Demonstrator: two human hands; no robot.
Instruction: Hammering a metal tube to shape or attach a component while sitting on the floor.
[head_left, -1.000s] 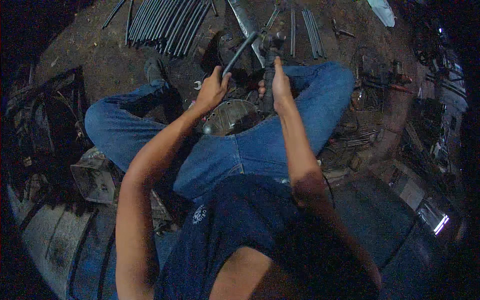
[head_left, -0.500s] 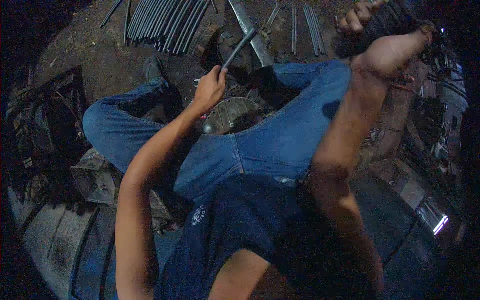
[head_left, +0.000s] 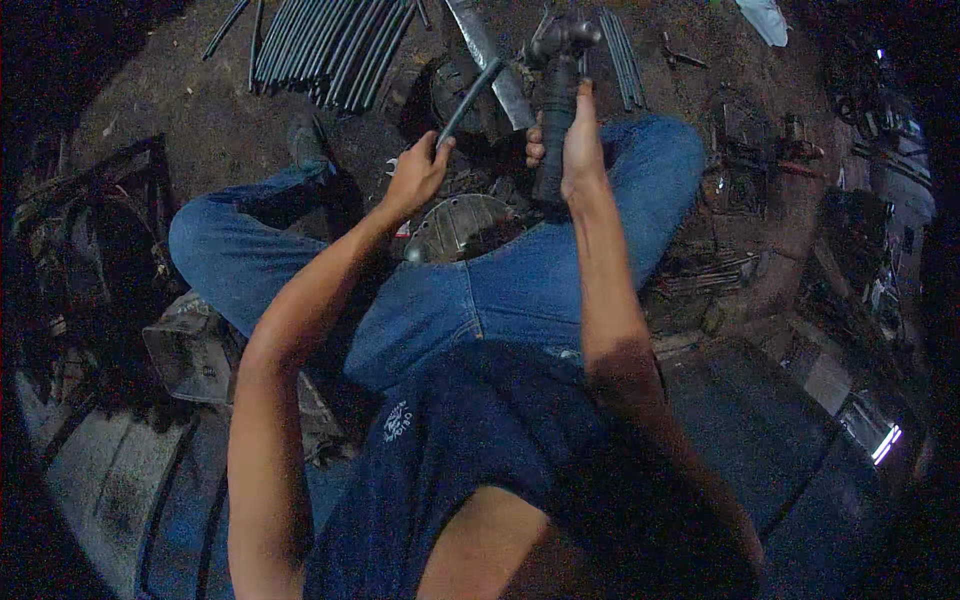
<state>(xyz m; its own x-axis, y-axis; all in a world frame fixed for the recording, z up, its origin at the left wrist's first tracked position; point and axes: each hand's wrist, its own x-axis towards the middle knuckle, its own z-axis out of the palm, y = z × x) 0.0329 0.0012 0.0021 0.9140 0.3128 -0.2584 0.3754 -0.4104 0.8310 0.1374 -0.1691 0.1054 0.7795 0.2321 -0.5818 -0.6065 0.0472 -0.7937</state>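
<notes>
The right hand, wrapped round a hammer, is back from two o'clock to one, near the metal rod at twelve. The left hand clasps that rod, apparently steadying it.

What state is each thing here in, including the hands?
Left hand: closed around one end.
Slim grey metal rod: held, slanting away.
Right hand: closed around the handle.
Dark-handled metal hammer: held, head pointing away.
Large group of thin grey metal rods: lying side by side.
Long silvery metal strip: lying slantwise.
Legs in blue denim: bent, knees spread.
</notes>
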